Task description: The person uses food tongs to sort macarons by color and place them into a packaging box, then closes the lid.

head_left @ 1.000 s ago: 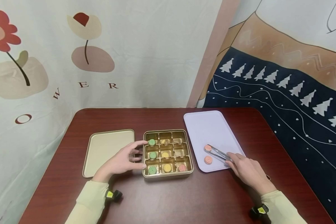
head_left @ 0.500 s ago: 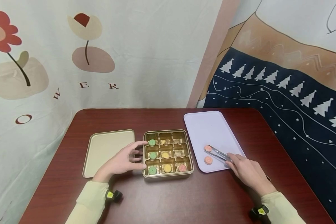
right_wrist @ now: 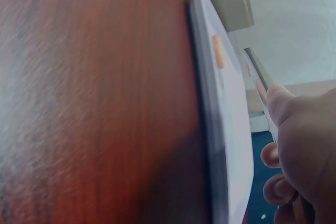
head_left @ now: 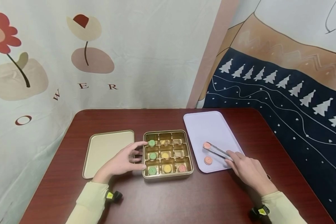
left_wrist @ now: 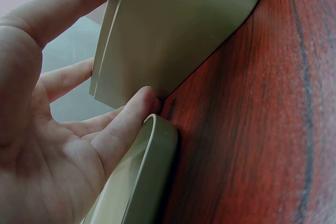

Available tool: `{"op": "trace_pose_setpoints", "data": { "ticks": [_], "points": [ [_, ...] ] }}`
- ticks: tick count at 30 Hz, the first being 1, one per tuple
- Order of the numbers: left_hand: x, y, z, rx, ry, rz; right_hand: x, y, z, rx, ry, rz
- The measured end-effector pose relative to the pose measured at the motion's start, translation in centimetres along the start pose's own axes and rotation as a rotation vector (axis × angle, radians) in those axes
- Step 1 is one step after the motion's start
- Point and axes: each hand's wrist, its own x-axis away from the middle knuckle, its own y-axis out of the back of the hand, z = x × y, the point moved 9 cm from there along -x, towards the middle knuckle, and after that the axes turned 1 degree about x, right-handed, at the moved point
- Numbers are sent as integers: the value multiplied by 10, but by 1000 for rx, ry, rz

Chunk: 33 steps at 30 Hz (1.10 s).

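In the head view my right hand (head_left: 250, 172) grips metal tongs (head_left: 219, 151). Their tips are closed around a pink round cookie (head_left: 207, 145), which appears just above the white tray (head_left: 212, 124). A second pink cookie (head_left: 208, 160) lies on that tray. My left hand (head_left: 124, 160) touches the left side of a gold tin (head_left: 168, 179) with extended fingers and thumb, as the left wrist view also shows. Inside the tin, green cookies (head_left: 152, 156) fill the left column's compartments. Yellow cookies (head_left: 167, 168) sit in the middle column, and one pink cookie (head_left: 182, 168) at front right.
A shallow gold lid (head_left: 106, 146) lies left of the tin, partly behind my left hand. The wooden table (head_left: 168, 202) ends at a printed cloth (head_left: 156, 62) along the back.
The tongs have lifted slightly with the pink cookie and shifted a little to the left. My left hand stays against the tin.
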Motion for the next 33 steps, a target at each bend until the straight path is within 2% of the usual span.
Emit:
{"op": "trace_pose_setpoints", "data": {
  "ticks": [15,25,33],
  "points": [
    [1,0,-1,0,0,3,-21,27,31,-11,116,-121],
    [1,1,1,-3,-2,-2,-40,27,67,-26,236,-220],
    [-1,0,-1,-6,-13,-1,-47,22,87,-22,307,-218]
  ]
}}
